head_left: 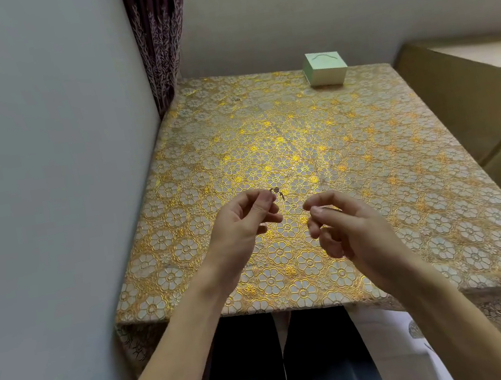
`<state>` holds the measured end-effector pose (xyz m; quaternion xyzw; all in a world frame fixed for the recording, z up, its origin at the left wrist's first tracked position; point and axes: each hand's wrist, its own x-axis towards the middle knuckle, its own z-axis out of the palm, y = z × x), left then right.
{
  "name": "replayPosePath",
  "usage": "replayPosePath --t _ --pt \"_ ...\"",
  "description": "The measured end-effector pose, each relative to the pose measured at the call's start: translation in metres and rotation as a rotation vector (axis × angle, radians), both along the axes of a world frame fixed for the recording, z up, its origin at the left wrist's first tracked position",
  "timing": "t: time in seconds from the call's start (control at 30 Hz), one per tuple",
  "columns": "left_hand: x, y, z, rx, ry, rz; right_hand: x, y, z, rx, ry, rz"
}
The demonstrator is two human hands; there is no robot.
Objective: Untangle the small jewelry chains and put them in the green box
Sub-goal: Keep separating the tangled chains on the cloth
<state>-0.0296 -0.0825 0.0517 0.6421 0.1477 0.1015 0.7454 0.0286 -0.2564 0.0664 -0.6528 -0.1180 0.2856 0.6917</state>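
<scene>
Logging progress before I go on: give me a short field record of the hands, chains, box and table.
left hand: pinches a small chain tangle, held above the table
right hand: thumb and forefinger pressed together beside it; any strand between them is too fine to see
green box: far edge of table, lid on, away from both hands
table: gold floral cloth
progress: chain tangle in hand, not in box

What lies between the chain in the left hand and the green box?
Nothing visible: only bare patterned tablecloth separates the chain, pinched by the left hand, from the green box at the far edge. The box looks closed, so its lid probably needs opening first.
</scene>
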Motion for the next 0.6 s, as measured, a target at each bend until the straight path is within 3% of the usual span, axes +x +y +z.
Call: replayPosePath --t 0.17,0.27,0.43,0.6 --pt "0.000 0.010 0.004 0.188 -0.054 0.025 -0.005 -0.009 -0.013 -0.369 -0.201 0.143" --pt "0.000 0.013 0.008 0.286 -0.066 -0.046 -0.002 -0.014 -0.014 -0.537 -0.473 0.107" --pt "0.005 0.009 0.011 0.342 -0.093 -0.135 0.003 -0.008 0.017 -0.310 -0.560 -0.037" --pt "0.006 0.008 0.012 0.327 -0.107 -0.193 0.010 0.000 0.026 -0.321 -0.676 0.026"
